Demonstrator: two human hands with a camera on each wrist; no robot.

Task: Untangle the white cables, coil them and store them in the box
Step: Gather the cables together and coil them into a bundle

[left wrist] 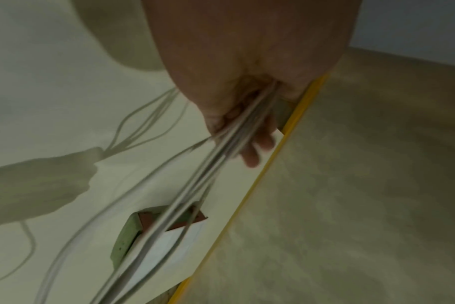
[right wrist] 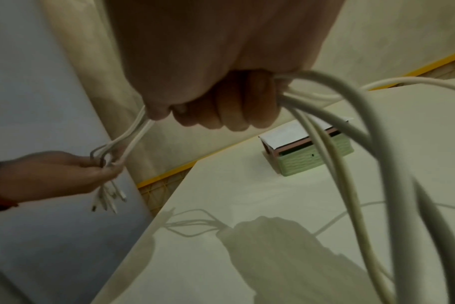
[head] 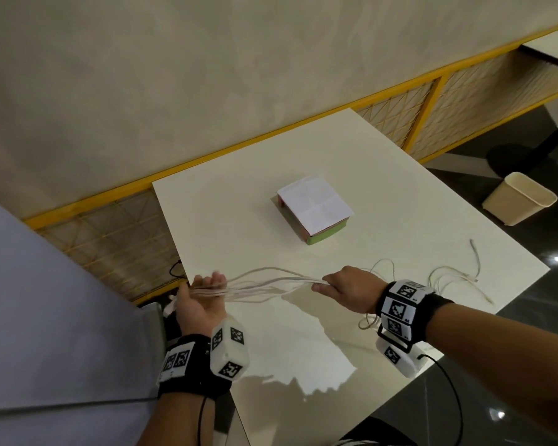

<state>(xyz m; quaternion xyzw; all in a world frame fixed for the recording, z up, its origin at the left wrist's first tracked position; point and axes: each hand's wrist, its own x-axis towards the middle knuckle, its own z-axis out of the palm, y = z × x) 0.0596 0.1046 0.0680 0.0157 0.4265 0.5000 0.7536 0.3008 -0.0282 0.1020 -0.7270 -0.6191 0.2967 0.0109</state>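
The cables [head: 271, 283] run as one bundle of white strands between your two hands, above the near side of the bench [head: 400, 175], well short of the box [head: 314, 214] that sits further back toward the wall. The bundle's long axis lies left to right across your body, nearly level. Your left hand [head: 200, 299] holds one end at the bench's near-left corner, palm up, fingers curled round the strands, with the plug ends [right wrist: 108, 200] hanging below the fist. Your right hand [head: 345, 288] is clenched over the bundle further along, knuckles up, thumb pressed to the strands. Beyond that fist the slack [head: 448, 278] trails away in loose loops across the bench to its right edge. The loose length therefore lies on the right-hand side of your right grip, and that hand is the nearer one to it, so I judge the next move is to draw the slack through or gather it toward the left fist to form a coil. The box looks covered by a white sheet [head: 313, 204], which would need lifting first. A bin [head: 519, 197] stands on the floor beyond the bench.
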